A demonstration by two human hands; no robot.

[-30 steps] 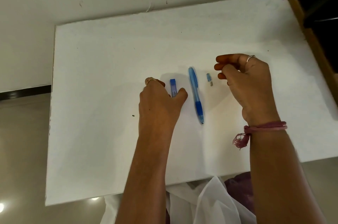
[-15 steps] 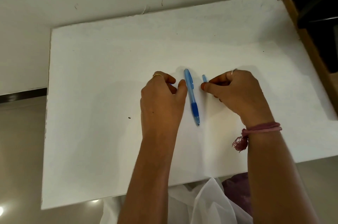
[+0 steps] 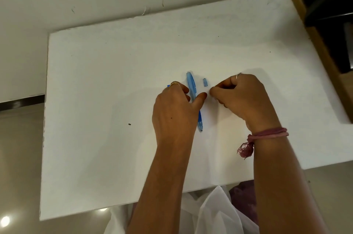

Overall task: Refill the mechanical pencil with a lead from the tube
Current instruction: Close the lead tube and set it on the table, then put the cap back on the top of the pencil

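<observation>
The pencil [image 3: 193, 98] lies flat on the white board [image 3: 95, 99], cap end toward 12 o'clock, tip toward 6 o'clock, its mid-barrel covered by the left thumb. The small blue cap [image 3: 205, 82] rests loose on the board just beside the barrel at its 3 o'clock, so the pencil appears already opened. A second ago the left hand [image 3: 174, 113] was on the tube [image 3: 168, 86], clear of the pencil; it has since shifted toward 3 o'clock and now lies across the barrel, thumb and fingers curled around it. Only a blue corner of the tube shows past the ringed finger at 9 o'clock of the pencil; whether the hand grips it cannot be told. The right hand [image 3: 242, 98] has dropped from a raised position to the board, fingertips pinched together at 3 o'clock of the pencil, touching or nearly touching the left thumb. Any lead between them is too fine to see. Judgement: the work has moved from handling the tube to steadying the pencil for loading; no lead is confirmed in the barrel
</observation>
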